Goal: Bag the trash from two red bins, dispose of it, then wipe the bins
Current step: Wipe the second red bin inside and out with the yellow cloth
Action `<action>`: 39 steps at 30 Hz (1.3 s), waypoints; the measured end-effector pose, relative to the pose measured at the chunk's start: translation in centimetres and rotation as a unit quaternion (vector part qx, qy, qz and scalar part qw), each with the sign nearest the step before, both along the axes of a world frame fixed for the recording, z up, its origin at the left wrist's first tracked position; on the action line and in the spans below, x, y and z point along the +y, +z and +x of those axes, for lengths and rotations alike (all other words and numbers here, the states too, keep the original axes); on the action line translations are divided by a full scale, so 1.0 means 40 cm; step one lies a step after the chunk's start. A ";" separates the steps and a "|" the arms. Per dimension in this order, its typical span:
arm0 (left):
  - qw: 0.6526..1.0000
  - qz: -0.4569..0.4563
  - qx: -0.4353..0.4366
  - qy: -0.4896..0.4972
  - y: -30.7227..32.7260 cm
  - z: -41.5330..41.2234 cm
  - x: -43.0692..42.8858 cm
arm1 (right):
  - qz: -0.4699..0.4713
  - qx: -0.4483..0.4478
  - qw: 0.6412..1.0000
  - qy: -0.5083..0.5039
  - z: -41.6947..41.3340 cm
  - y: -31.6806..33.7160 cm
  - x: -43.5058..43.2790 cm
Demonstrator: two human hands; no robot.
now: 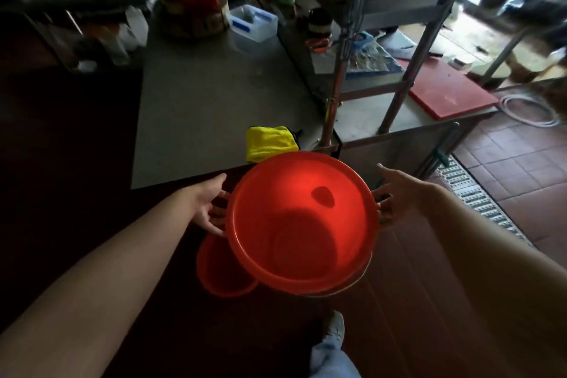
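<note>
The person is holding a red bin (302,224) between both hands, in front of the near edge of the counter (214,101) and above the floor (506,169); its mouth is tilting toward the camera, and the inside is showing bare red plastic with one dark spot on the far wall. The left hand (208,209) is gripping the left rim, its fingers (214,225) bending in under the edge with the thumb lying above; the right hand (399,196) is pressing the right rim with its fingers (382,193) spread wide and fairly straight, the index finger pointing up clear of the bin. A second bin (221,270), also red, is sitting lower and to the left, partly hidden under the first; whether the two are touching cannot be told. A yellow cloth (270,143) is lying on the counter's near edge, just behind the held bin; a red board (448,89) is lying on the lower counter to the right, well apart. A shoe (334,327) is showing on the dark floor below the bin; a metal grate (478,199) is running across the tiles at right.
</note>
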State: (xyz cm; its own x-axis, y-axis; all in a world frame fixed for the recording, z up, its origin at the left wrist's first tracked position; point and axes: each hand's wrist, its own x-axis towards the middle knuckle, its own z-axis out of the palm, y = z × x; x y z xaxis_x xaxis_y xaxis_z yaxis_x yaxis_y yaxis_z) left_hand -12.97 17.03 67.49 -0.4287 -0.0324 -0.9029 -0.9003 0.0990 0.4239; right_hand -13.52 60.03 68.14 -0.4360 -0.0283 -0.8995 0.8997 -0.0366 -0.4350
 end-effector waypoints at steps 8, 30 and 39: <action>0.997 -0.044 0.060 0.037 0.225 0.078 -0.254 | -0.001 0.046 0.991 0.125 -0.033 0.217 -0.284; 0.966 -0.136 0.124 0.184 0.464 -0.319 -0.590 | 0.035 0.129 0.937 0.323 -0.695 0.407 -0.758; 0.931 -0.154 0.246 0.221 0.334 -0.502 -0.698 | 0.084 0.120 0.955 0.256 -0.817 0.285 -0.904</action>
State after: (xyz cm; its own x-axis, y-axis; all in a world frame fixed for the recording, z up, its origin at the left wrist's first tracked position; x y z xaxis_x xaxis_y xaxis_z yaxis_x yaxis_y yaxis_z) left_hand -33.07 -10.91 80.86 -0.6711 -0.5294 -0.5190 -0.5863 -0.0495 0.8086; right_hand -46.20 23.89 79.53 -0.5982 -0.1569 -0.7859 0.6543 0.4706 -0.5920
